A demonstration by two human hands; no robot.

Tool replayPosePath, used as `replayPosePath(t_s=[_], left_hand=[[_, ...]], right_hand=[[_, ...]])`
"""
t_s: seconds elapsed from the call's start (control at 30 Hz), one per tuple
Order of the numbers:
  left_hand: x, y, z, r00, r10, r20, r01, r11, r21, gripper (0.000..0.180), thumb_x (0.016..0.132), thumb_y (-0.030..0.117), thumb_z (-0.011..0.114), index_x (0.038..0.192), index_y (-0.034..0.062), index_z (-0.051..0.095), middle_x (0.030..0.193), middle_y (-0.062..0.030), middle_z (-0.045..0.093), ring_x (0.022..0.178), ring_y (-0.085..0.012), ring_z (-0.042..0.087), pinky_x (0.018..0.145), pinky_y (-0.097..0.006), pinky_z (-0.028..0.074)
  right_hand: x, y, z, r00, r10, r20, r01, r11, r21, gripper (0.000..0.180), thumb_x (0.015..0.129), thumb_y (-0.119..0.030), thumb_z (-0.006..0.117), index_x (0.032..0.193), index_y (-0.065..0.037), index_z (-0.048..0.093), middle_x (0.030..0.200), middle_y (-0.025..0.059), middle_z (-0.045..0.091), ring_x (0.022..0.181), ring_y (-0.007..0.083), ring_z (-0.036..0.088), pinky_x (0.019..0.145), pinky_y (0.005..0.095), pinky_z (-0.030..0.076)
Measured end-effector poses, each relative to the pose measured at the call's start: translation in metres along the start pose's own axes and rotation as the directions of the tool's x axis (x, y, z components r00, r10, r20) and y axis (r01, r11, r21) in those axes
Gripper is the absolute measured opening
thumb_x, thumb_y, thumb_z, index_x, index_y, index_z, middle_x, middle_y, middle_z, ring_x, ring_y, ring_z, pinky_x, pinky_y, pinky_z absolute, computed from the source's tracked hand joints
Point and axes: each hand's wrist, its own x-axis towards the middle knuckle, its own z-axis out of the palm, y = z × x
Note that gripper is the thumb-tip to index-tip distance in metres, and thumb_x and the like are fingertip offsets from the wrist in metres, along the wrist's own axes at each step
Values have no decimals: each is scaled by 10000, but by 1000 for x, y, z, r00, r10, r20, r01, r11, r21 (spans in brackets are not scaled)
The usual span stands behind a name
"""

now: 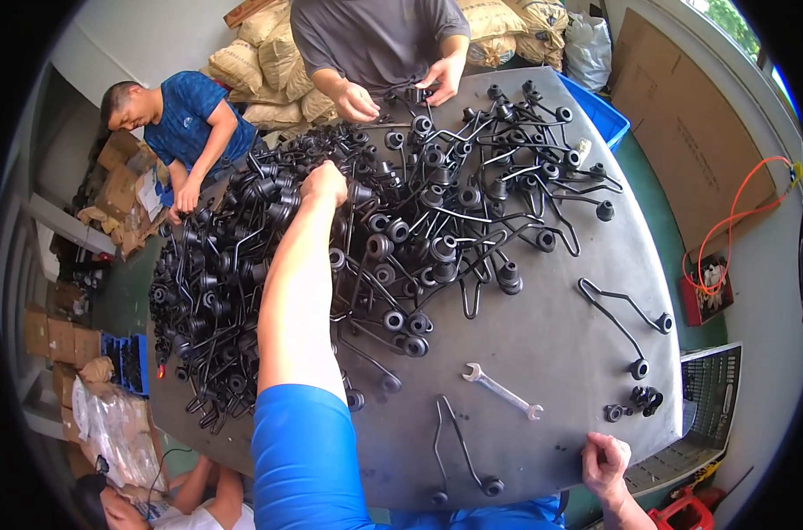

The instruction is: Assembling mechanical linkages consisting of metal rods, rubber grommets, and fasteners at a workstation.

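A large heap of bent black metal rods with round black rubber bushings covers the left and far parts of the grey table. My left hand reaches into the far middle of this heap. Its fingers are curled down among the parts; what they grip is hidden. At the table's near right edge rests my right hand, fingers curled in, with nothing seen in it. One V-shaped rod with bushings lies close in front of me, and another bent rod is farther right. Between them sits a silver open-end wrench.
Several loose black bushings lie near the right edge. Across the table a person in grey handles a part; a person in blue works at the left, another sits lower left. A blue bin and a dark crate flank the right side.
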Motion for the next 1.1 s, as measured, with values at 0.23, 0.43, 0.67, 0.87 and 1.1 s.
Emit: replayPosePath(t_s=[0.23,0.43,0.67,0.87,1.1], left_hand=[[-28,14,-10,986,26,-162,-11,996,93,278,975,149,437,1163,33,606,1159,-202,645,1079,-332,644,904,-421,530],[-49,12,-23,767,208,-608,-274,962,-16,229,909,106,508,1117,43,579,1089,-168,639,1009,-349,638,833,-440,534],[-199,59,-66,490,485,-724,-831,511,-220,319,793,-48,529,1085,37,624,1026,-162,667,969,-335,652,869,-398,521],[-358,68,29,491,783,-382,-828,283,-484,337,782,-45,507,1097,27,606,1063,-161,650,972,-343,645,837,-384,546],[-446,46,73,498,860,-109,-728,347,-591,411,813,-20,477,1222,-37,509,1203,-218,572,1152,-381,528,970,-440,463]], right_hand=[[1,-2,1,1000,-4,1,4,1000,6,246,737,143,613,919,-22,627,549,32,493,414,141,451,420,263,360],[1,-5,0,1000,1,14,-1,1000,12,233,759,133,620,932,-24,626,559,38,495,421,136,452,419,259,354],[-7,-3,0,997,74,-2,-74,996,59,187,795,111,624,941,-7,630,575,46,505,449,125,462,431,247,363],[9,-15,1,997,-71,10,71,997,-7,192,793,87,640,961,-5,630,637,57,537,471,129,475,454,249,385],[57,-63,49,980,-25,196,23,1000,13,239,776,-28,675,1013,-35,649,907,100,626,608,245,618,536,349,499]])
